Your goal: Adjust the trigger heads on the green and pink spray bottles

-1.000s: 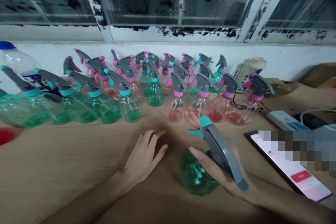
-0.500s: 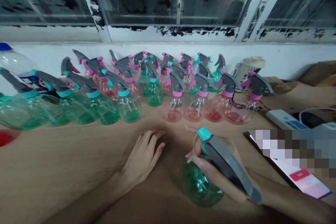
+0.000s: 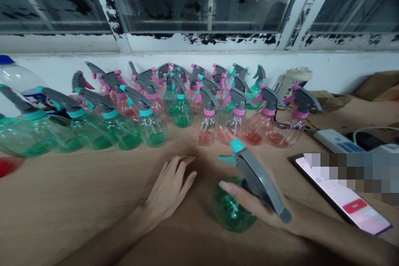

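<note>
A green spray bottle (image 3: 233, 212) with a grey head and a turquoise nozzle and trigger stands in front of me, tilted in view. My right hand (image 3: 264, 205) is around its neck, the thumb on the near side and the fingers stretched out behind the head, partly hidden by it. To its left, my left hand (image 3: 170, 183) lies on the table, empty, with the fingers loosely apart. Beyond both hands stand a row of green spray bottles (image 3: 126, 133) on the left and pink spray bottles (image 3: 254, 131) on the right.
More spray bottles crowd against the white wall (image 3: 193, 58). A phone (image 3: 339, 195) lies on the right, partly pixelated, near a white power strip (image 3: 335, 143). A white cup (image 3: 294, 81) and cardboard (image 3: 378, 85) are behind. A large clear bottle (image 3: 18, 77) stands far left.
The held spray bottle has shifted slightly left and away from me. My right fingers have left its trigger and now stretch forward. My left hand has stayed put.
</note>
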Tool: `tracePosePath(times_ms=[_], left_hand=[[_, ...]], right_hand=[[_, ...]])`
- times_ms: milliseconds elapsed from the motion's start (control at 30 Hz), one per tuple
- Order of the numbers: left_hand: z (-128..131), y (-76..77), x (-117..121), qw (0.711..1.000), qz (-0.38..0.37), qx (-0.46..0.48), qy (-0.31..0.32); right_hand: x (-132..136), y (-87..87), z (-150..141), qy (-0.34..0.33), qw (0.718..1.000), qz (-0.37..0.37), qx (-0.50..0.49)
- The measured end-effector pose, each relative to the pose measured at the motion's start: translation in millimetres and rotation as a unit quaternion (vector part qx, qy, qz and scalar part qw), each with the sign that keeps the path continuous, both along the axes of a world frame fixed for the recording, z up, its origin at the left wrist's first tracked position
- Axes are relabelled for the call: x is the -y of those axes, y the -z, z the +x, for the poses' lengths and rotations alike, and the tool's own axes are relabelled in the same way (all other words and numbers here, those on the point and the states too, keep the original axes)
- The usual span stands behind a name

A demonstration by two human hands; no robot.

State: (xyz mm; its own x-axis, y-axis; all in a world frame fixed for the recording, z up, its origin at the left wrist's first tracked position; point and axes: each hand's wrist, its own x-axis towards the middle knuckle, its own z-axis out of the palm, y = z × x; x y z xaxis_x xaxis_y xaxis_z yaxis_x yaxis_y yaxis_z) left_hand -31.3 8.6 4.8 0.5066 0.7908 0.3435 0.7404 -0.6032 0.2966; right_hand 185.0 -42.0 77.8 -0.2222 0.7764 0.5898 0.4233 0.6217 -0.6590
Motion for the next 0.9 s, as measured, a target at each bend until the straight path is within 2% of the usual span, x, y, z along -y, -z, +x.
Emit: tracePosePath(times_ms=[100,267,433,600,767,900], left_hand=[[0.1,1.5,-0.6,1.000,-0.004,0.001,-0.002],[-0.9,4.2,-0.3,1.000,-0.003,0.007,-0.002],[-1.3,1.0,1.1,1.000,-0.004,0.016,0.006],[-3.4,-7.3,8.4,0.996,0.010,0.050,0.077],[-0.4,-9.7,22.8,0.984,-0.007,0.063,0.169],[5.9,-13.5,33.5,0.978,-0.045,0.067,0.195]], right_hand=[[0.0,0.0,-2.4,0.012,0.998,0.009,-0.069],[-0.1,-0.5,-3.1,0.021,0.998,0.014,-0.063],[0.4,3.3,0.8,-0.014,0.999,-0.002,-0.050],[0.8,9.1,2.6,-0.018,0.997,-0.051,-0.046],[0.3,9.0,2.5,-0.038,0.998,-0.026,-0.049],[-1.8,2.2,2.2,-0.066,0.997,0.006,-0.038]])
